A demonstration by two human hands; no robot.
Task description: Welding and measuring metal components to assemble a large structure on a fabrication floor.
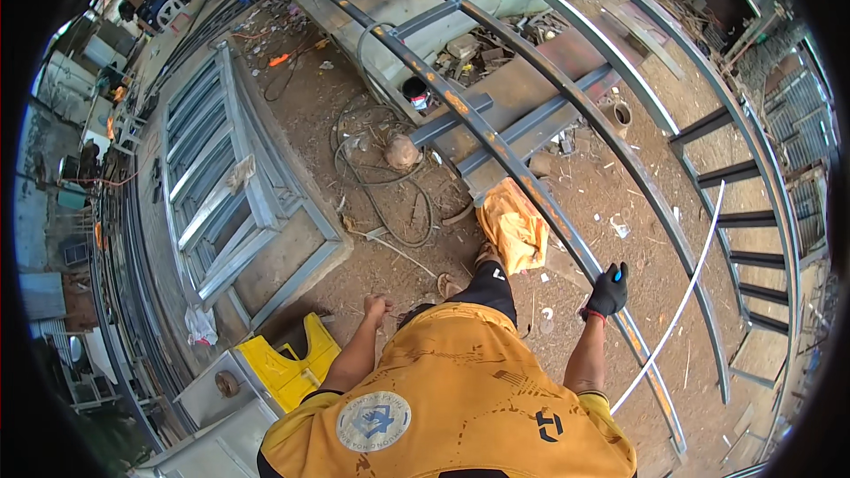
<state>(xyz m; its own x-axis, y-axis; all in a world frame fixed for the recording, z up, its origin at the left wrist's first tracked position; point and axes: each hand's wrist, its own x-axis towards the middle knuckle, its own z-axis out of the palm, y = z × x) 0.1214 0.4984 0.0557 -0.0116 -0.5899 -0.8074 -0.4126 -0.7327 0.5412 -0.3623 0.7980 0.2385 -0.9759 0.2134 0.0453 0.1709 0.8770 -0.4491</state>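
My right hand (608,290), in a dark glove with a red band at the wrist, is closed at the near stretch of a long steel rail (531,181) marked with orange rust. A small bit of blue shows between its fingers; what it is I cannot make out. This rail and a parallel one, joined by short crossbars (426,18), form a ladder-like frame running away from me. Bare and loosely curled, my left hand (378,307) hangs beside my body with nothing showing in it. An orange sack (513,228) lies by my foot, under the rail.
Stacked grey metal frames (212,177) lie at left, with a yellow plastic piece (297,359) nearer me. A hose (427,212) loops over the dirt by a round brown object (401,152). Another barred frame (748,173) curves along the right; a white strip (682,314) crosses the rail.
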